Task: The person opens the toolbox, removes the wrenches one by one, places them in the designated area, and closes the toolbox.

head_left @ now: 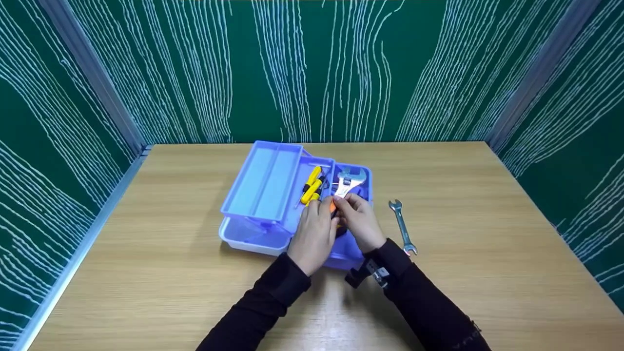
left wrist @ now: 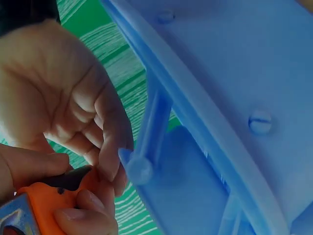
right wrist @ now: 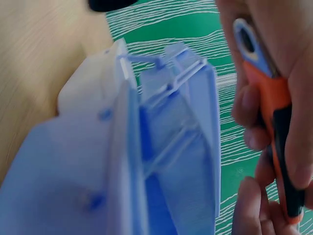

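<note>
Both hands are at an adjustable wrench (head_left: 350,181), its silver head pointing away above the right part of a blue toolbox. My right hand (head_left: 363,223) grips the orange and black handle (right wrist: 274,98) close to the head. With its fingertips, my left hand (head_left: 314,235) pinches the handle's tail end, beside the right hand. Fingers cover much of the handle in the head view. In the left wrist view, the orange part (left wrist: 46,208) shows between fingers.
The opened toolbox (head_left: 251,243) has raised trays; the upper left tray (head_left: 263,180) leans left. Yellow and black screwdrivers (head_left: 312,191) lie in the middle tray. A double open-ended wrench (head_left: 402,226) lies on the wooden table (head_left: 468,214) to the right. Green patterned walls stand around.
</note>
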{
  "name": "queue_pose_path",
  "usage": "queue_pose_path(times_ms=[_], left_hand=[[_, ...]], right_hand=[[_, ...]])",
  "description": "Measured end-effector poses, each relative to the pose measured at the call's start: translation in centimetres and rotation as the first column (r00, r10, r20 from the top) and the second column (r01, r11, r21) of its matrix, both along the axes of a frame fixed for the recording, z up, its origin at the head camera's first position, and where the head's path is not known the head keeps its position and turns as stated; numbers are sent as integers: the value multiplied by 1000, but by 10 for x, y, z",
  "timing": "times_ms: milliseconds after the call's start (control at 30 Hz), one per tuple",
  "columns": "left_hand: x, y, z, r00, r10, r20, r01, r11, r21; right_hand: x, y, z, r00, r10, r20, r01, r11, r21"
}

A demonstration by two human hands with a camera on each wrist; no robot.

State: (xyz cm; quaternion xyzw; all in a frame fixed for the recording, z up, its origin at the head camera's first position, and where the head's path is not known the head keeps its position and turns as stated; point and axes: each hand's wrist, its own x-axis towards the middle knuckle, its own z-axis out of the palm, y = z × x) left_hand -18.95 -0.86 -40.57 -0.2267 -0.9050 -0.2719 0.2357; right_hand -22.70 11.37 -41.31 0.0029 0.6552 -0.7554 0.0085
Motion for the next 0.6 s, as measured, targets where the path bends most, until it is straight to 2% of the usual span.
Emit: queue_pose_path(times_ms=[100, 267, 400, 600], left_hand=[[1, 1, 0, 1000, -9, 15, 9, 1000, -2], [2, 0, 4, 991, -39, 131, 38, 999, 10], [2, -3, 7, 978, -72, 196, 67, 997, 29], [2, -12, 8, 964, -154, 217, 150, 988, 35]], right_hand=[[0, 1, 1, 999, 10, 33, -10, 1000, -16], [0, 5, 2, 997, 31, 75, -30, 999, -17], [0, 10, 5, 995, 47, 93, -44, 998, -32], [1, 24, 12, 990, 63, 126, -54, 996, -74]])
